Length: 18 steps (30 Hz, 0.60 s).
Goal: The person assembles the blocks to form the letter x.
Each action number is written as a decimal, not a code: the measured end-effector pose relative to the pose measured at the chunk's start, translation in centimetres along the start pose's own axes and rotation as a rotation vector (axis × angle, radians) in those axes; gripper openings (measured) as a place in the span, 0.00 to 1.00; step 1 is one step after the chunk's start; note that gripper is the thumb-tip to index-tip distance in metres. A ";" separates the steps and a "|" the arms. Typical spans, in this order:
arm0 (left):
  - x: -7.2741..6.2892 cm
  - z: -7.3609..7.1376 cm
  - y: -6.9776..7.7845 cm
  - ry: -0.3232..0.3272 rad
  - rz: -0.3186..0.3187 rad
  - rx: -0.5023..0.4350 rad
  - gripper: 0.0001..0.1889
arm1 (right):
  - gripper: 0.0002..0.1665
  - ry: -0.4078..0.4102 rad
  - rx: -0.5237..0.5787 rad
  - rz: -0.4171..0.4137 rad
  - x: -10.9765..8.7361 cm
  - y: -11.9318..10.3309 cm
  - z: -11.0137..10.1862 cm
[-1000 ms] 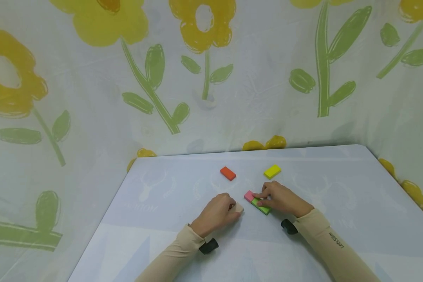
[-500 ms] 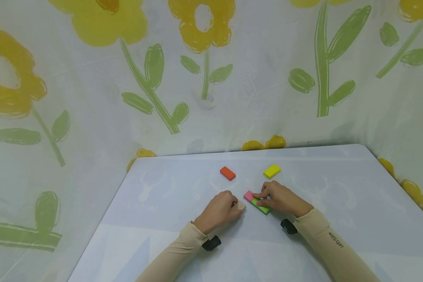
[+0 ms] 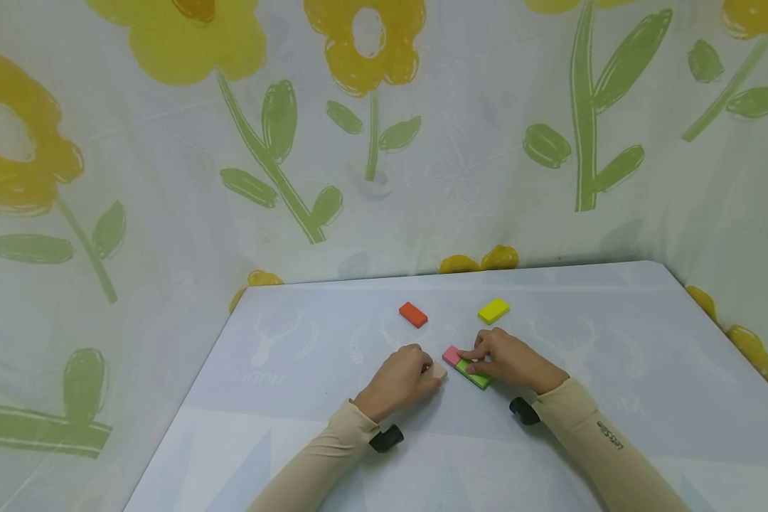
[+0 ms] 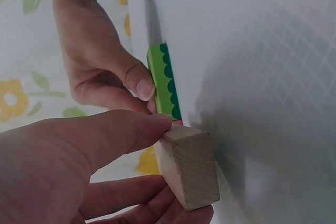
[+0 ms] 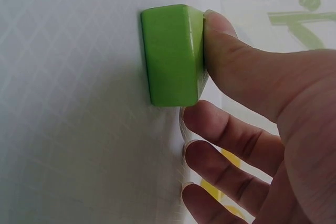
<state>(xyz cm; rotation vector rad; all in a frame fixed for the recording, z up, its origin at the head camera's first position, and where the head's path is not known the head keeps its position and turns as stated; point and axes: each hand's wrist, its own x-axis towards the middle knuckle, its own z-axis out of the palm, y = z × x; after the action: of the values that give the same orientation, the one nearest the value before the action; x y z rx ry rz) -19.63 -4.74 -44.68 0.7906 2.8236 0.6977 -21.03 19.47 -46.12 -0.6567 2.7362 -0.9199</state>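
My left hand (image 3: 400,384) pinches a plain wooden block (image 4: 191,169) between thumb and fingers, low at the table, just left of the other pieces. My right hand (image 3: 508,361) grips a green block (image 3: 477,379) with its thumb and fingertips; in the right wrist view the thumb lies along one side of the green block (image 5: 170,56). Dark green scallops run along one side of the block in the left wrist view. A pink block (image 3: 450,355) sits end to end with the green one, beside the right fingertips. A small gap separates the wooden block from this pair in the head view.
Further back on the white patterned table (image 3: 320,313) lie an orange-red block (image 3: 413,315) and a yellow block (image 3: 494,311), apart from each other. A flower-printed cloth (image 3: 461,156) hangs behind the table. Each wrist carries a dark camera.
My left hand has shifted slightly right and away from me with the wooden block, nearer the pink and green pair. The right hand and the other blocks stay put.
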 end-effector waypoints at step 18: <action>0.6 0.3 0.2 -0.015 -0.019 -0.036 0.10 | 0.22 -0.013 0.015 -0.004 0.1 0.1 -0.1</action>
<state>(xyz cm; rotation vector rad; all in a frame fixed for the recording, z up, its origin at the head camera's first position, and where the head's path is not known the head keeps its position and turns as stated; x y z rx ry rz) -19.97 -4.19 -44.86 0.7593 2.7936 0.7341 -21.15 19.54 -46.07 -0.6629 2.7151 -0.9328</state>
